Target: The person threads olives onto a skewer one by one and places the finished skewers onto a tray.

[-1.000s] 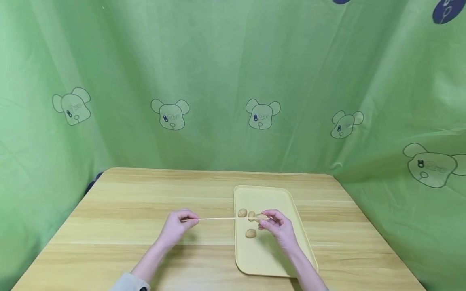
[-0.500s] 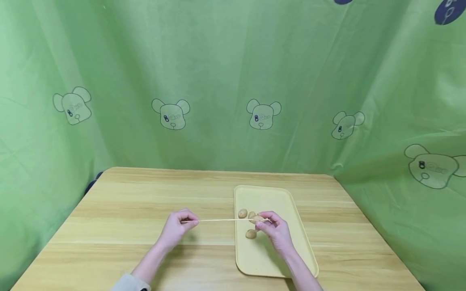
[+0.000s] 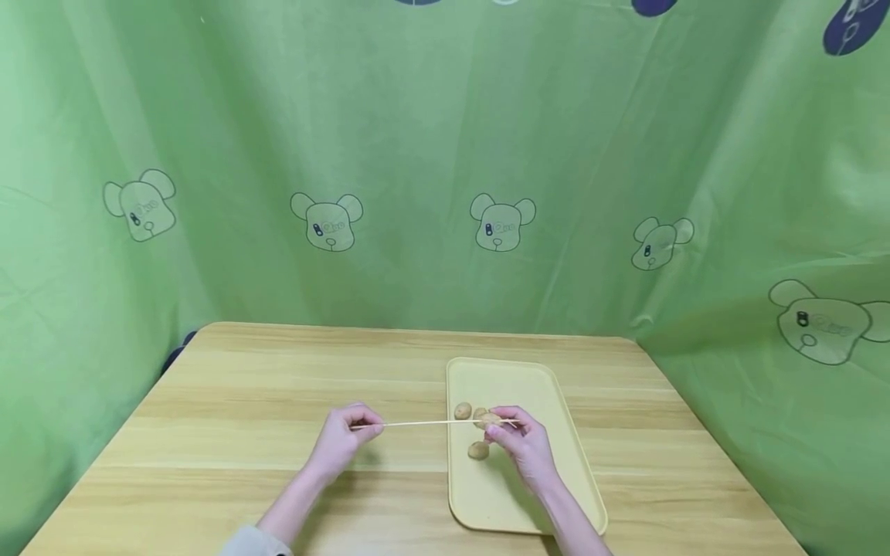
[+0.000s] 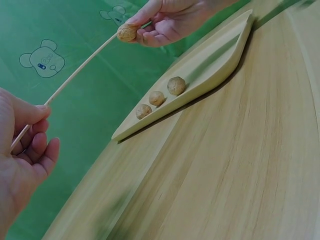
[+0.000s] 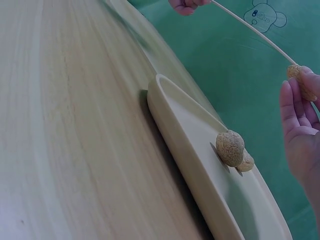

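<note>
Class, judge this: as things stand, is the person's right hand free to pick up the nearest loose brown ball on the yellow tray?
Probably not: the right hand already pinches a brown ball on the thin wooden skewer, though nothing blocks the loose ball.

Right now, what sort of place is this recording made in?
Probably a staged recording booth, not a kitchen: a green bear-print cloth walls in a wooden table bearing only a yellow tray.

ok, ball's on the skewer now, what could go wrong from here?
1. The thin wooden skewer is pinched only at its far end by the left hand; it may bend or snap.
2. The round tan ball could split or slip from the right hand onto the pale yellow tray.
</note>
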A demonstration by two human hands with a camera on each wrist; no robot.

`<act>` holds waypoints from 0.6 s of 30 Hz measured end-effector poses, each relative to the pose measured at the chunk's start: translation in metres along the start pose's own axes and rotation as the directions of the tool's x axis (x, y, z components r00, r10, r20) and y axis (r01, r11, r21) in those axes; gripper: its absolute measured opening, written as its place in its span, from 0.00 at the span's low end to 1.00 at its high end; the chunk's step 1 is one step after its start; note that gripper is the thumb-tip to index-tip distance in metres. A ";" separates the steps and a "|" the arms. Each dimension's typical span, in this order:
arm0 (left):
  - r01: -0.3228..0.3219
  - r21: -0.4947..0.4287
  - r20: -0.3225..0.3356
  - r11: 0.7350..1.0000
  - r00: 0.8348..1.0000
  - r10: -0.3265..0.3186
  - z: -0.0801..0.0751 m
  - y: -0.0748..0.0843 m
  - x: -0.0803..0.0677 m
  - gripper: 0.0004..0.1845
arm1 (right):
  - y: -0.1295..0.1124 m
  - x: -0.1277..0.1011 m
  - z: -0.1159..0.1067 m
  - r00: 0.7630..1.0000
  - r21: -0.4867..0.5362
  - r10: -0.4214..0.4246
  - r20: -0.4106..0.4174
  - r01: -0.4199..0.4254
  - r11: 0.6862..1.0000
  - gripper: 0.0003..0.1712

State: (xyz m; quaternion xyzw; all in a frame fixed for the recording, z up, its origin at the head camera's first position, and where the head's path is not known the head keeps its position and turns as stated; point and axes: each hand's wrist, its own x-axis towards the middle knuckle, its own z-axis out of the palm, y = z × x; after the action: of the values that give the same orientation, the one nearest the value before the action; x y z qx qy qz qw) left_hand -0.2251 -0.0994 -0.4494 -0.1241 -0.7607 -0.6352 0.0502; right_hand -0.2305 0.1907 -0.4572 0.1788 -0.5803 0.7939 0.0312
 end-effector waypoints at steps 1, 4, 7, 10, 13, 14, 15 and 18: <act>-0.001 0.000 0.000 1.000 1.000 0.001 0.000 0.000 0.000 0.04 | 0.001 0.000 0.000 1.000 0.002 -0.001 -0.003 0.001 1.000 0.17; 0.005 -0.002 -0.004 1.000 1.000 -0.006 0.001 0.001 -0.001 0.04 | 0.002 0.001 0.002 1.000 0.007 -0.003 -0.011 0.003 1.000 0.17; 0.010 -0.004 -0.010 1.000 1.000 -0.010 0.001 0.001 -0.001 0.04 | 0.003 0.001 0.003 1.000 0.017 -0.007 -0.014 0.007 1.000 0.18; 0.014 -0.018 -0.008 1.000 1.000 -0.014 0.003 -0.001 -0.001 0.05 | 0.004 0.001 0.004 1.000 0.023 -0.001 -0.019 0.001 1.000 0.19; 0.021 -0.036 -0.002 0.999 1.000 -0.021 0.004 -0.001 0.000 0.05 | 0.004 0.001 0.005 1.000 0.022 0.009 -0.020 -0.009 1.000 0.18; 0.029 -0.044 0.001 0.999 1.000 -0.029 0.004 -0.001 -0.001 0.05 | 0.004 0.000 0.005 1.000 0.021 0.013 -0.023 -0.012 1.000 0.18; 0.036 -0.053 0.004 0.998 0.999 -0.035 0.004 0.000 -0.001 0.05 | 0.004 0.000 0.005 0.999 0.019 0.017 -0.027 -0.017 1.000 0.17; 0.060 -0.073 0.013 0.996 0.998 -0.059 0.006 -0.001 -0.002 0.05 | 0.005 -0.001 0.005 0.998 0.013 0.034 -0.047 -0.033 0.999 0.17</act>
State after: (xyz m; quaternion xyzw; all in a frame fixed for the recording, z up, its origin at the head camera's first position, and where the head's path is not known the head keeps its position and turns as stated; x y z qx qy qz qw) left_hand -0.2225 -0.0944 -0.4516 -0.1066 -0.7405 -0.6632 0.0227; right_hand -0.2295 0.1843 -0.4607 0.1504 -0.5773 0.8020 0.0305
